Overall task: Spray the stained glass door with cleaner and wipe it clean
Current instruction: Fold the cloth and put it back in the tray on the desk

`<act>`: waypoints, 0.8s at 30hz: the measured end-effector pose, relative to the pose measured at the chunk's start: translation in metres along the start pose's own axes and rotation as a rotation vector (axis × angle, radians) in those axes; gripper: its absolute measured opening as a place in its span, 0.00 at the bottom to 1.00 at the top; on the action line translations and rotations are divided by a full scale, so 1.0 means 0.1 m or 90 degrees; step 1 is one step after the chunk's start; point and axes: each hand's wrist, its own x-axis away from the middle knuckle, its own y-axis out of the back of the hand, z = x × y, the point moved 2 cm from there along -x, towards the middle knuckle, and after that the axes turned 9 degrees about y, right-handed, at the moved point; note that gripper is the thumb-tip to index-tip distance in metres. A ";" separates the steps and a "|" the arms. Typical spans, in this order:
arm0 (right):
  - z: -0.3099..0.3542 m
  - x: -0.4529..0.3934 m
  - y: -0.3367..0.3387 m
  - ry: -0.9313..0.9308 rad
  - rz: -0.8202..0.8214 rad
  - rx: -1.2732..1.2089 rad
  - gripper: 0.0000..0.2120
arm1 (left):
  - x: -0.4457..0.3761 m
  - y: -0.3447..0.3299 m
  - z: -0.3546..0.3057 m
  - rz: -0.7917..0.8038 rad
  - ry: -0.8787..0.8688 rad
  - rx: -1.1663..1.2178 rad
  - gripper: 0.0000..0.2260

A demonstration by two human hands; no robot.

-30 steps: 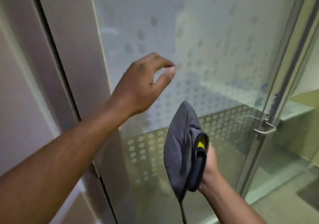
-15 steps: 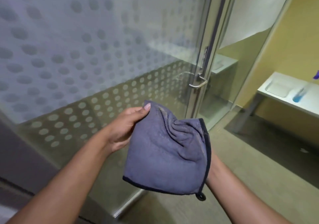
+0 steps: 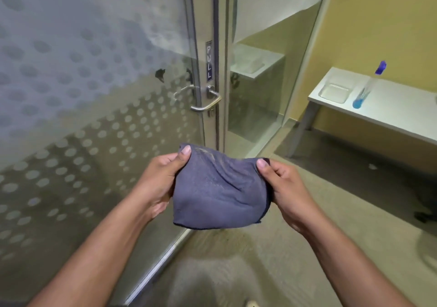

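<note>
The left hand (image 3: 163, 179) pinches the upper left corner of a folded grey-blue microfibre cloth with dark edging (image 3: 217, 191), thumb on the near face and fingers tucked behind. The right hand (image 3: 286, 188) grips the upper right corner the same way, thumb tip showing over the fabric, so the cloth hangs stretched between both hands at the centre of the view, in the air and clear of the glass.

At 10 o'clock from the cloth stands the frosted glass door with a pattern of round dots (image 3: 82, 94); a hazy smear crosses its upper part and a few dark blotches sit on the glass near the handle. At 12 o'clock a curved brushed-metal lever handle (image 3: 208, 104) sticks out from the door's metal frame, with a narrow vertical "PULL" plate (image 3: 209, 61) just above it.

At 2 o'clock, well apart from the hands, a white rectangular table on slim metal legs (image 3: 402, 115) stands against a yellow wall. On it stands a clear spray bottle with a blue trigger head and a little blue liquid at the bottom (image 3: 365, 91), just beside a shallow clear plastic tray (image 3: 334, 92). Beige carpet (image 3: 272, 259) covers the floor below.
</note>
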 end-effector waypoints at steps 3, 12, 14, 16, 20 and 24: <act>0.06 -0.23 0.46 -0.026 -0.104 -0.021 0.18 | -0.18 -0.28 -0.08 0.026 -0.019 -0.010 0.22; 0.05 -0.47 1.07 -0.256 -0.092 -0.204 0.20 | -0.63 -0.90 0.12 0.142 0.170 0.163 0.21; -0.01 -0.65 1.40 -0.292 -0.114 -0.324 0.26 | -0.97 -1.19 0.01 0.166 0.209 0.189 0.21; -0.20 -0.70 1.62 -0.352 -0.090 -0.401 0.34 | -1.25 -1.48 -0.01 0.170 0.290 0.169 0.25; -0.56 -0.38 1.60 -0.389 0.051 -0.364 0.28 | -1.43 -1.55 0.20 0.184 0.349 0.205 0.24; -0.62 -0.69 1.74 -0.311 0.009 -0.236 0.21 | -1.79 -1.66 0.20 0.247 0.325 0.210 0.17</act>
